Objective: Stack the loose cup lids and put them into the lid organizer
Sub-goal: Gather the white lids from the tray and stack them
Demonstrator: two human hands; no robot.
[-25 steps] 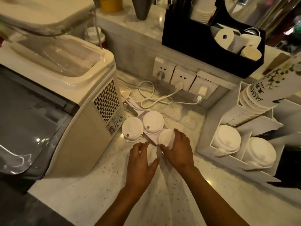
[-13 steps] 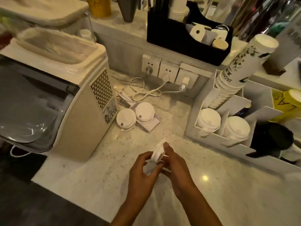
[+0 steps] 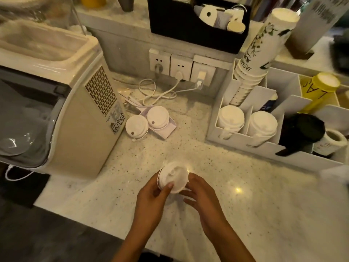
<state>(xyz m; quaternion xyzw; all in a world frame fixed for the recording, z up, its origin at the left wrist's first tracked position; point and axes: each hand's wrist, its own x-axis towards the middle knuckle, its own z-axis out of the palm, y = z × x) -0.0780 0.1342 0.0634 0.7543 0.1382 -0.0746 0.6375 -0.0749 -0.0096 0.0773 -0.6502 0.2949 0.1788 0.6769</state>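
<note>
A small stack of white cup lids is held above the speckled counter between both hands. My left hand grips its left edge with the thumb on top. My right hand holds the right edge with curled fingers. Two more white lids lie flat near the beige machine, the right one on a pale card. The white lid organizer stands at the right, with two stacks of lids in its front slots.
A beige ice machine fills the left side. Wall sockets and white cables sit at the back. A tilted stack of paper cups, a yellow can and a black lid crowd the organizer. A black caddy stands on the shelf.
Both hands drew the lids back from the pile near the machine toward me. The lid stack turned from edge-on to top-up between the hands.
</note>
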